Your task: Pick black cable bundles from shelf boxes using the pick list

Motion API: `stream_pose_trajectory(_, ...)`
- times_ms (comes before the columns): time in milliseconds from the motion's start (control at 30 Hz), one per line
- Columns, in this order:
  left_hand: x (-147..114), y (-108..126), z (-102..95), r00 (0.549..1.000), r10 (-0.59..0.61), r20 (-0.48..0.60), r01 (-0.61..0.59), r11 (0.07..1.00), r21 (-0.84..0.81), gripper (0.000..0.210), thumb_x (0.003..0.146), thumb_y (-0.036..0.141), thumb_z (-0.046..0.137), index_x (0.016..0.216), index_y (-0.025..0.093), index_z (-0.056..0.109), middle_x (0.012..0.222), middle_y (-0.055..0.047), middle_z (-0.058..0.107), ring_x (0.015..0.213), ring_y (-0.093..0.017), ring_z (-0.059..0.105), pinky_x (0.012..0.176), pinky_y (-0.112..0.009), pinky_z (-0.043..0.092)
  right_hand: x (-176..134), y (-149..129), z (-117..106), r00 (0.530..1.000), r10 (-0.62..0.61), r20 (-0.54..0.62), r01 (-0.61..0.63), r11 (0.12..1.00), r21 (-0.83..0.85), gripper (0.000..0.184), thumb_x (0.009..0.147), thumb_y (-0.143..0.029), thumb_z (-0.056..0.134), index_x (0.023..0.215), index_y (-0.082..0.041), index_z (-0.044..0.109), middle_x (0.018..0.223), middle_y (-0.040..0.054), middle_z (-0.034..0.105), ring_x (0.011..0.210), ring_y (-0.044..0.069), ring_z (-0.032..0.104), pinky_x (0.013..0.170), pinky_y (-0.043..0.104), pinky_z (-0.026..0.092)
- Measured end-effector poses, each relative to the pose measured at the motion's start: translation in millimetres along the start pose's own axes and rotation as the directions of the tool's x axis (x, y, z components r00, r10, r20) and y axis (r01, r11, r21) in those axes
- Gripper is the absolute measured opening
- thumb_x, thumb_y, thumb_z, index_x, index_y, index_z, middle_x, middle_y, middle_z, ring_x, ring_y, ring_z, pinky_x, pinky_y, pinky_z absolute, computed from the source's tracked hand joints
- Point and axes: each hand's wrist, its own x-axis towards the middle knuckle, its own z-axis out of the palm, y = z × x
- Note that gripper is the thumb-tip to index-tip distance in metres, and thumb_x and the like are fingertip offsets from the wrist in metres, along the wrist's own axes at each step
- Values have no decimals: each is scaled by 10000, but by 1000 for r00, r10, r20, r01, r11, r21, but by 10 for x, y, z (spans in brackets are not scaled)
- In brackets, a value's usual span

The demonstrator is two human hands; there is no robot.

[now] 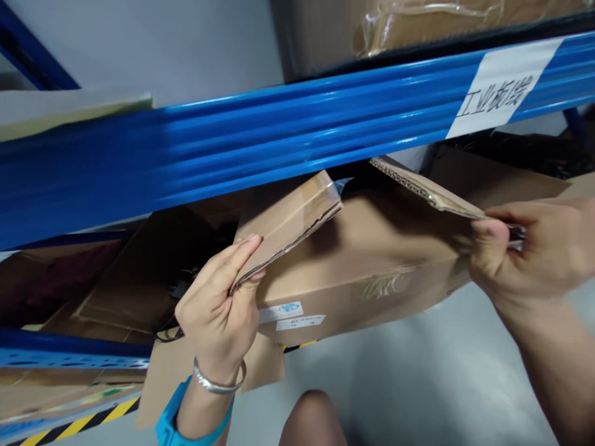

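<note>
A large brown cardboard box (334, 303) juts out from under the blue shelf beam, two small labels on its near side. My left hand (223, 297) pinches one raised box flap (290, 223) between thumb and fingers; clear tape clings to the flap's far corner. At the right, my right hand (530, 248) is closed on the opposite box flap (427, 186), whose corrugated edge shows. Something small, dark and shiny shows by the right fingers; I cannot make out what it is. The box's inside is mostly in shadow.
The blue shelf beam (279, 130) crosses just above the box, bearing a white label (506, 87). A taped carton (441, 25) rests on the shelf above. More open cartons (134, 272) stand at the left. Yellow-and-black tape (88, 421) runs along the floor.
</note>
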Motion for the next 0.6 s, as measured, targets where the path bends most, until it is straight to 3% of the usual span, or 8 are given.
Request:
stream_pose_trajectory(100,8,-2,-11,1000,11,30,-11,1000,-3,306,816,208,616,1112,276,652,1107,4,676,986,-183,634,899,-331,515,106,-384,-197,984,122,126,-126,992,25,208,765,-282,635,615,-149,581,434,-2,468,422,104,429,400,252,252)
stream_pose_trajectory(167,9,-8,-18,999,13,32,-13,1000,-7,320,811,193,620,1117,281,649,1115,8,672,992,-184,631,908,-334,510,160,-667,-310,960,149,235,-175,980,93,66,757,-212,644,746,-152,622,534,0,575,446,106,504,411,236,345)
stream_pose_trajectory(233,7,-14,-25,999,9,31,-9,1000,-7,328,812,187,618,1124,285,645,1114,11,671,995,-185,628,913,-340,508,188,-875,-367,951,114,286,-173,967,188,253,781,-209,626,1020,-128,606,880,82,683,738,179,645,607,265,500)
stream_pose_trajectory(267,6,-16,-27,999,6,36,-6,1000,-8,333,813,186,618,1128,289,641,1115,13,670,995,-185,628,915,-344,509,196,-932,-372,954,75,291,-153,955,254,395,792,-221,617,1163,-114,539,1079,128,646,945,229,631,745,307,523)
stream_pose_trajectory(367,4,-18,-32,999,13,43,-13,1000,-6,339,818,194,612,1139,300,635,1118,12,668,995,-188,628,918,-357,513,231,-899,-302,932,-136,335,-43,879,475,598,826,-206,573,1371,-176,327,1424,156,367,1308,302,361,968,445,444)
stream_pose_trajectory(433,3,-18,-37,1000,12,27,-13,1000,10,323,822,211,610,1131,297,640,1112,8,670,994,-194,627,913,-374,519,275,-766,-195,888,-280,365,-1,792,611,502,861,-144,498,1341,-216,372,1445,114,348,1338,251,321,996,429,431)
stream_pose_trajectory(500,1,-24,-49,1000,5,27,-6,1000,24,303,843,237,578,1137,276,634,1131,10,664,1012,-209,618,910,-415,507,332,-636,-40,836,-350,422,-37,732,680,365,887,-124,430,1238,-197,500,1410,75,412,1329,203,340,1017,381,424)
stream_pose_trajectory(600,-8,-60,-79,998,14,58,-16,999,40,316,863,252,538,1166,296,613,1167,24,643,1050,-236,597,905,-460,487,431,-592,307,745,-336,577,-147,761,632,274,921,-238,416,1096,-199,624,1351,44,485,1285,232,399,1055,418,372)
